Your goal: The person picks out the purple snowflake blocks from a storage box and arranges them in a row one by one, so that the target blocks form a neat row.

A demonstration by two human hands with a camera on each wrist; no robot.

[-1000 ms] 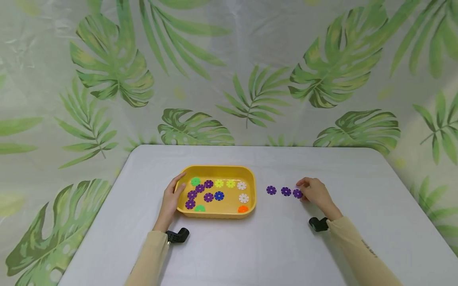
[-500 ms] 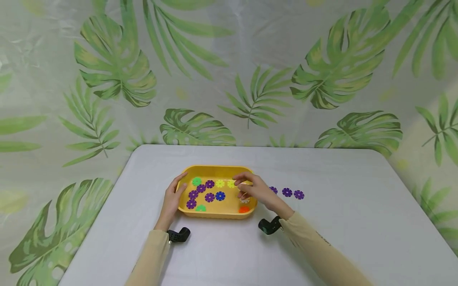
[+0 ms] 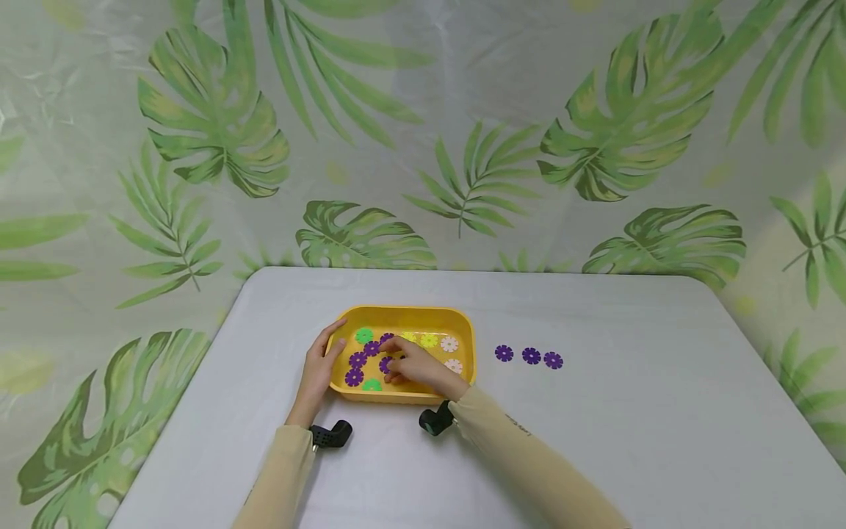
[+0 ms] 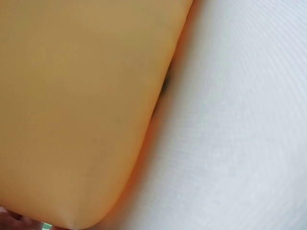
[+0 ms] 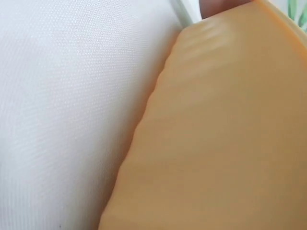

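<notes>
A yellow plastic tray [image 3: 416, 317] stands on the table, and my left hand [image 3: 319, 371] grips its left end with thumb over the rim. Inside lie flat, notched snowflake discs: purple [image 3: 354, 377], green [image 3: 363, 336], yellow [image 3: 429, 340] and white [image 3: 449, 344]. My right hand [image 3: 419, 364] reaches over the front rim into the tray. Its loosely bent fingers hover by a purple disc [image 3: 384, 364], with no disc seen between them. The hand hides the blue and orange discs. Both wrist views are mostly filled by the tray's outer wall [image 4: 86, 96].
Right of the tray, three purple discs [image 3: 532, 355] lie in a row on the white tabletop [image 3: 628, 411]. Behind the table's back edge hangs a leaf-patterned cloth [image 3: 423, 132]. A black wrist camera [image 3: 436, 420] on the right arm sits close to the tray's front.
My right hand has let go of the third purple disc in the row and swung left into the tray. My left hand has stayed on the tray's left end.
</notes>
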